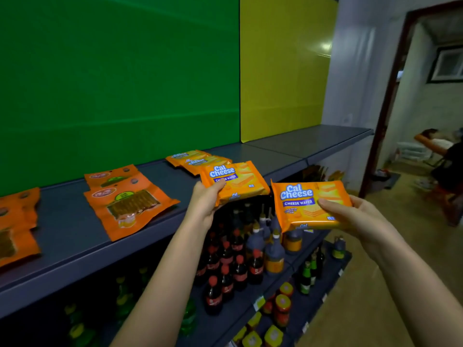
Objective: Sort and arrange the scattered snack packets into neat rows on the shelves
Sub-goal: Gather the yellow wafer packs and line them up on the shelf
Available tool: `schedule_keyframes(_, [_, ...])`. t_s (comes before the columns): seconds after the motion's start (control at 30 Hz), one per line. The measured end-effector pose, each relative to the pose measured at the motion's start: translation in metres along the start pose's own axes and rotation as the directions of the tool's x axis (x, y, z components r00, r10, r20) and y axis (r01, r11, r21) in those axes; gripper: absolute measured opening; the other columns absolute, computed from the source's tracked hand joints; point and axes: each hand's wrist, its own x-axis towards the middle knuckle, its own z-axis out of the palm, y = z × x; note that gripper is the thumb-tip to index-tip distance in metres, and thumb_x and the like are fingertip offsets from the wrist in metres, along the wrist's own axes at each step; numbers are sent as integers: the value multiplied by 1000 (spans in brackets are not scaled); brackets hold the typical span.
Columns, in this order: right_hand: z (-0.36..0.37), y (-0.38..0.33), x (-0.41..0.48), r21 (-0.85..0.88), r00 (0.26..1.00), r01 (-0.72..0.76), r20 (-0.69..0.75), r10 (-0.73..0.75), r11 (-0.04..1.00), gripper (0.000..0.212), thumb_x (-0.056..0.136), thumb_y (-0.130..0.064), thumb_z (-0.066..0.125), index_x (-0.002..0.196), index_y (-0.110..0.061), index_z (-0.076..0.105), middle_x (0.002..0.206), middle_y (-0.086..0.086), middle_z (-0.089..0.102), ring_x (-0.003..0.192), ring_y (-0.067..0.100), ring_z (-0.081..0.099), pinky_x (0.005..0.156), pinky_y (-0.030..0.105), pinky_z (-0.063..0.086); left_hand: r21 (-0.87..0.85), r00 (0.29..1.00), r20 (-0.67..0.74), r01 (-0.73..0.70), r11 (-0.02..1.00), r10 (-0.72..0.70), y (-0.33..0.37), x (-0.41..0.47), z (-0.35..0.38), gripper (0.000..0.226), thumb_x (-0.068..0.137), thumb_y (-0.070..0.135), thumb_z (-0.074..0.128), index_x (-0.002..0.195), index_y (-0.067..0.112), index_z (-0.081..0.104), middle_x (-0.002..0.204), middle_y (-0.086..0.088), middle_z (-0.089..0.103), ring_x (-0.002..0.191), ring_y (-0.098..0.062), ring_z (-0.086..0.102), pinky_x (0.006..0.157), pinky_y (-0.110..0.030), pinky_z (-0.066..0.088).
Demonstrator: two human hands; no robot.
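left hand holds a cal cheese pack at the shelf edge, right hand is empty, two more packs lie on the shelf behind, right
The right hand is not empty: it grips a second Cal Cheese pack, out past the shelf edge, as the head view shows. The rest stands: the left hand holds the first pack at the shelf edge, and two more packs lie behind.

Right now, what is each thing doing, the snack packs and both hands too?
Left hand: grips first Cal Cheese pack at the shelf edge.
Right hand: holds second Cal Cheese pack in the air.
Two wafer packs: flat on shelf, overlapping.
Orange pouches: flat on shelf.
Bottles: upright below.
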Motion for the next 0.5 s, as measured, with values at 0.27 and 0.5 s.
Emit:
schedule_keyframes(0.27, [6,-13,122,-28,995,49,86,-47,998,33,78,-19,71,107,-7,61,87,7,69,65,17,65,57,24,48,61,991,-133,8,998,0,-10,72,25,38,91,6,54,128,1,48,122,-14,62,96,-24,61,73,-28,53])
schedule_keyframes(0.5, [34,-13,200,-13,979,13,202,-10,1000,37,79,-19,71,111,-6,60,84,8,66,50,10,63,44,20,46,232,978,-202,-7,973,55,-17,94,25,28,90,14,57,117,9,52,114,-7,65,101,-23,63,90,-33,50])
